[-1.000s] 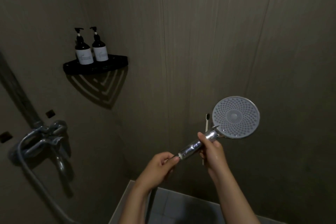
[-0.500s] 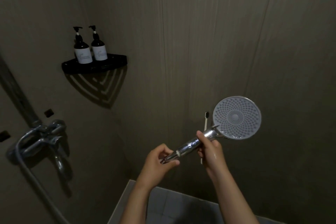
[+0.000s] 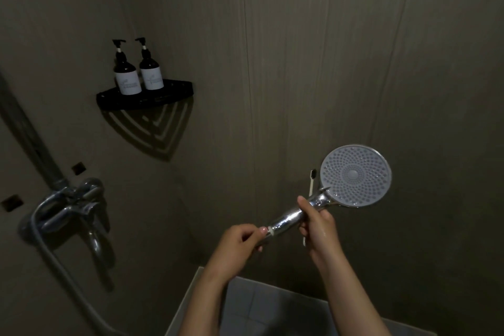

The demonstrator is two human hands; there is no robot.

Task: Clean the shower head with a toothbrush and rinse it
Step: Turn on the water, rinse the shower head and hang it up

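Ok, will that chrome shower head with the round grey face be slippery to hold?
The chrome shower head with the round grey face is probably slippery: its shiny handle looks wet under the right hand. Likely top-heavy, since the wide face sits beyond the grip.

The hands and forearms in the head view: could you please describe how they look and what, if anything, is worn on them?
The left hand and right hand are bare: no gloves, rings, watch or bracelet show. The left forearm and right forearm are uncovered to the bottom edge; no sleeve shows. The nails look short. Small wet glints sit on the right hand.
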